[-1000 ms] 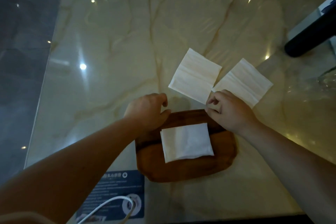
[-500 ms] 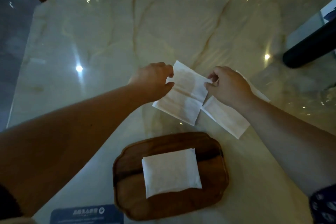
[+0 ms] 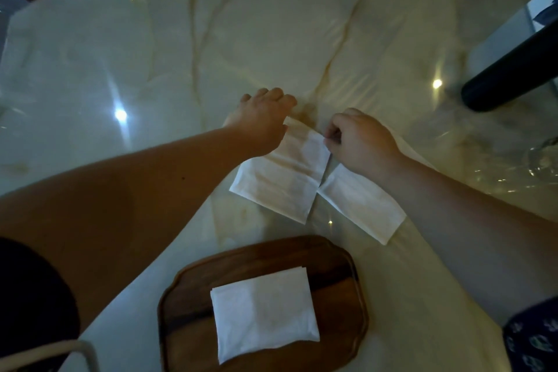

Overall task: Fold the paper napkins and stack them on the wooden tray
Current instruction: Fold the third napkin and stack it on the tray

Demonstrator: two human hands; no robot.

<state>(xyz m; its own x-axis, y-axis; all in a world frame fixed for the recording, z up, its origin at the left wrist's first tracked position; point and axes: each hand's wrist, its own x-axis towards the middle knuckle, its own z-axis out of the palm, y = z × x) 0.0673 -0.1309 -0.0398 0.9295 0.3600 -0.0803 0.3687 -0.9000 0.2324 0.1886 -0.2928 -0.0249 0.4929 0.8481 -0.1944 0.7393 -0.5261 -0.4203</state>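
Observation:
A dark wooden tray (image 3: pixel 193 305) sits near the table's front edge with one folded white napkin (image 3: pixel 265 312) lying on it. Beyond the tray two unfolded napkins lie on the marble. My left hand (image 3: pixel 261 119) rests on the far left corner of the left napkin (image 3: pixel 280 184), fingers curled over its edge. My right hand (image 3: pixel 359 139) pinches that napkin's far right corner, which is lifted slightly off the table. The right napkin (image 3: pixel 362 205) lies flat, partly hidden under my right wrist and forearm.
A marble table (image 3: pixel 151 69) with bright light reflections carries everything. A black cylindrical object (image 3: pixel 513 72) lies at the far right. Crinkled clear plastic (image 3: pixel 540 160) sits by the right edge. A white cable loop (image 3: pixel 60 350) shows at the bottom left.
Both hands moved from the tray's far edge out to the left napkin and took hold of its far corners. The view tilted, so the tray now sits lower in frame.

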